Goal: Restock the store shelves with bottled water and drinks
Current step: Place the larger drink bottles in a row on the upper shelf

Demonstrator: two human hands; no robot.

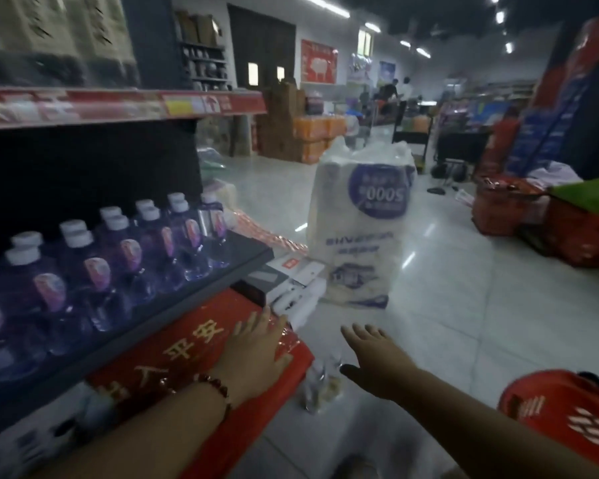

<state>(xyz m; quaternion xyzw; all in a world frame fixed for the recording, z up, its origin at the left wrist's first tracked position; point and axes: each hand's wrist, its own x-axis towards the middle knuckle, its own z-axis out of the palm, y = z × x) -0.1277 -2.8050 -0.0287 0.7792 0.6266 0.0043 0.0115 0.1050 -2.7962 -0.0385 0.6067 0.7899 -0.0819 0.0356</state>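
Head view, a store aisle: a person's left hand (pixel 253 354) lies flat, fingers (pixel 256 323) straight and spread wide, on a red plastic-wrapped pack (pixel 194 340) with gold characters, which sits under the lower shelf edge. A beaded bracelet (pixel 218 387) circles that wrist. The right hand (pixel 374 354) hovers over the pale tiled floor (pixel 464 305) just right of the pack, fingers loosely extended, holding nothing. Bottled water (pixel 118 257) with white caps and pink labels stands in rows on the dark shelf (pixel 194 288) at left, beneath a red price rail (pixel 118 105). Ahead, on the floor, stands a tall white wrapped bundle (pixel 363 229) with blue printing, flat white and grey boxes (pixel 291 281) beside its base. A red basket (pixel 567 413) shows at lower right; more red baskets (pixel 547 223) sit farther right. The background is blurred.
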